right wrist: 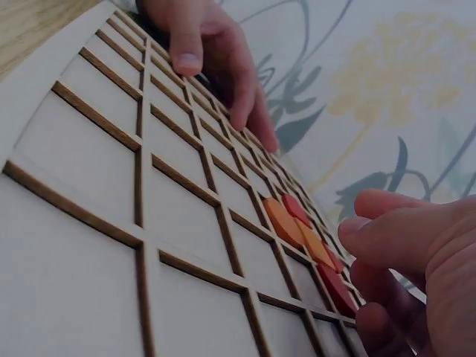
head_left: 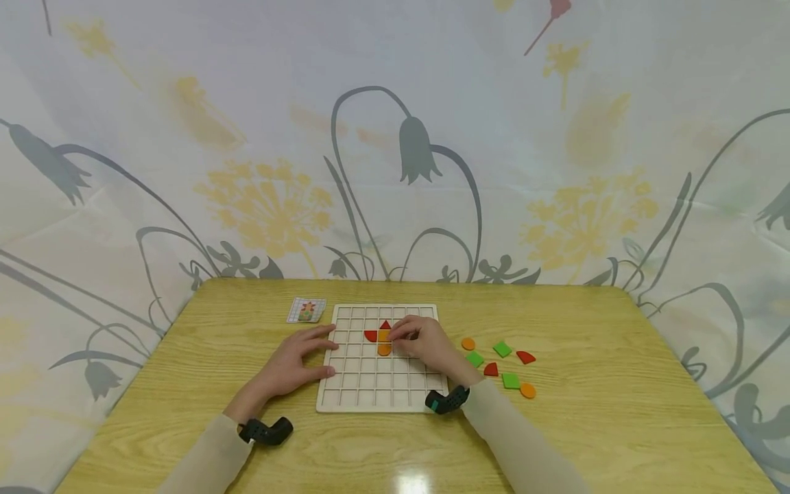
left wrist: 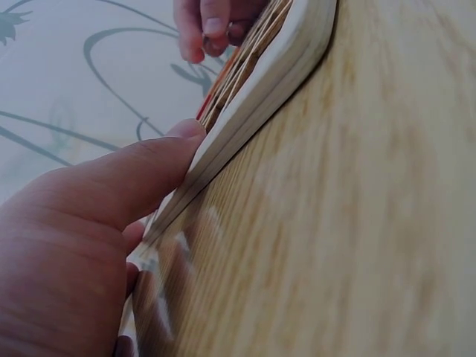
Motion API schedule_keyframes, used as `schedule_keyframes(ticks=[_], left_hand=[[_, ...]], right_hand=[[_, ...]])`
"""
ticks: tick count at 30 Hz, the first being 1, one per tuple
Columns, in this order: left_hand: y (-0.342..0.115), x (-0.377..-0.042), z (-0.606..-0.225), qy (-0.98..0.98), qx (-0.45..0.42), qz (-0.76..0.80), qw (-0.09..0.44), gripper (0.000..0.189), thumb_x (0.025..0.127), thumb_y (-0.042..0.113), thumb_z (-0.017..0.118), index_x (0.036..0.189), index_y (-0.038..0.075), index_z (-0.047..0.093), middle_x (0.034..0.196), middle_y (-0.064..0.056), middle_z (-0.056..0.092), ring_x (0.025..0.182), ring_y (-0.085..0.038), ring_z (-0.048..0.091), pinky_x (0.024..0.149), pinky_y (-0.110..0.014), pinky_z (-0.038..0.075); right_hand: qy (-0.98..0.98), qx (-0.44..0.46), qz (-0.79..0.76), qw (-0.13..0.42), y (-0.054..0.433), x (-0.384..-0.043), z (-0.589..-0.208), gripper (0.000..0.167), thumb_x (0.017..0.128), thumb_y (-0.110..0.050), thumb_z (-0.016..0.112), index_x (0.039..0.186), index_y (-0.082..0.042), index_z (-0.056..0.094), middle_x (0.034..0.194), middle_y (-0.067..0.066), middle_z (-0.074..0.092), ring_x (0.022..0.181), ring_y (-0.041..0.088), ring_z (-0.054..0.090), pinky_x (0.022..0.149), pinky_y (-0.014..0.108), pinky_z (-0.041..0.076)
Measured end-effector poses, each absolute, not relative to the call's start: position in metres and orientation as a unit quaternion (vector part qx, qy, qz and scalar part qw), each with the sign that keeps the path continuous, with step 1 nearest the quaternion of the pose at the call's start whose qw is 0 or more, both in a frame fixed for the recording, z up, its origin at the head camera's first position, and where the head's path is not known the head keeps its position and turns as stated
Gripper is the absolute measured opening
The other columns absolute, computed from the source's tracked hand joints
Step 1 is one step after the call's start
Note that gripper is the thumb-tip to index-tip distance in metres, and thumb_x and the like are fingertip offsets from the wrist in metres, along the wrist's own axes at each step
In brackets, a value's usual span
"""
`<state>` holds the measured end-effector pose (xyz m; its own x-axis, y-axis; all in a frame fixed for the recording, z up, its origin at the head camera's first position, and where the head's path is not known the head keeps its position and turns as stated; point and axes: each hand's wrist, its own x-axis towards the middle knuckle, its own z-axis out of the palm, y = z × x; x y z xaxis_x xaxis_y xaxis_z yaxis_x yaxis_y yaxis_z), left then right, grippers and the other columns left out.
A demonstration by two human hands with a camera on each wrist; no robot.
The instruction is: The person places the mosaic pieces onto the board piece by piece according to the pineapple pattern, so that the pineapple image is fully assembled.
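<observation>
A white grid board [head_left: 358,395] lies on the table. My left hand [head_left: 291,360] rests along its left side, fingers spread, the thumb [left wrist: 145,167] at the edge in the left wrist view. In the upper middle cells sit a red triangle [head_left: 385,325], an orange square [head_left: 383,335], an orange circle [head_left: 385,350] and a red quarter-circle [head_left: 370,335]. Over the cells right of the square hovers my right hand [head_left: 428,343], its fingers loosely bent with no piece visible between them. Close by those fingers, the right wrist view shows another red piece [right wrist: 337,290] in the grid.
Right of the board lie loose pieces: green squares [head_left: 511,381], orange circles [head_left: 527,390] and red quarter-circles [head_left: 525,357]. A small picture card [head_left: 297,312] lies beyond the board's upper left corner. Behind the wooden table [head_left: 617,412] hangs a flower-patterned cloth [head_left: 395,226].
</observation>
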<state>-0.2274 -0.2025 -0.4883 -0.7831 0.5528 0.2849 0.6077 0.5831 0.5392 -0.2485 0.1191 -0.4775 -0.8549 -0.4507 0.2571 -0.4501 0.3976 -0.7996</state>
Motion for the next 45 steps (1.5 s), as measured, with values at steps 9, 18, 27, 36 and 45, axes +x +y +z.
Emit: schedule_keyframes(ticks=[9, 18, 27, 36, 45], left_hand=[[-0.203, -0.228, -0.493, -0.884, -0.331, -0.326, 0.054, 0.039, 0.088, 0.031, 0.076, 0.124, 0.015, 0.071, 0.15, -0.009, 0.048, 0.137, -0.041, 0.04, 0.105, -0.065, 0.031], [-0.202, -0.228, -0.491, -0.884, -0.333, -0.325, 0.052, 0.04, 0.089, 0.033, 0.076, 0.124, 0.016, 0.071, 0.15, -0.009, 0.047, 0.137, -0.04, 0.041, 0.105, -0.064, 0.032], [-0.203, -0.226, -0.488, -0.884, -0.334, -0.322, 0.058, 0.039, 0.088, 0.033, 0.077, 0.123, 0.016, 0.071, 0.15, -0.01, 0.048, 0.136, -0.04, 0.042, 0.104, -0.064, 0.033], [-0.202, -0.227, -0.488, -0.884, -0.33, -0.327, 0.049, 0.04, 0.089, 0.034, 0.076, 0.124, 0.016, 0.071, 0.151, -0.01, 0.047, 0.137, -0.04, 0.04, 0.105, -0.065, 0.031], [-0.204, -0.228, -0.489, -0.888, -0.327, -0.321, 0.042, 0.041, 0.089, 0.035, 0.076, 0.125, 0.017, 0.07, 0.152, -0.008, 0.046, 0.138, -0.039, 0.039, 0.107, -0.063, 0.031]], right_hand=[[0.844, -0.238, -0.481, 0.005, 0.157, -0.254, -0.463, 0.013, 0.094, -0.006, 0.069, 0.103, -0.007, 0.078, 0.11, 0.006, 0.069, 0.092, 0.02, 0.064, 0.077, 0.031, 0.054], [0.878, -0.178, -0.444, -0.003, 0.232, -0.249, -0.461, 0.015, 0.094, -0.008, 0.07, 0.107, -0.005, 0.076, 0.113, 0.01, 0.069, 0.093, 0.023, 0.064, 0.079, 0.035, 0.054], [0.903, -0.14, -0.406, 0.005, 0.295, -0.233, -0.469, 0.021, 0.093, -0.016, 0.072, 0.112, -0.007, 0.075, 0.112, 0.01, 0.07, 0.098, 0.024, 0.065, 0.08, 0.033, 0.053], [0.881, -0.162, -0.444, 0.014, 0.331, -0.216, -0.476, 0.02, 0.096, -0.01, 0.068, 0.113, -0.006, 0.074, 0.118, 0.016, 0.065, 0.094, 0.011, 0.063, 0.071, 0.027, 0.054], [0.869, -0.209, -0.447, 0.032, 0.337, -0.209, -0.475, 0.033, 0.089, 0.006, 0.062, 0.117, -0.008, 0.072, 0.122, 0.013, 0.063, 0.104, 0.009, 0.06, 0.083, 0.023, 0.047]])
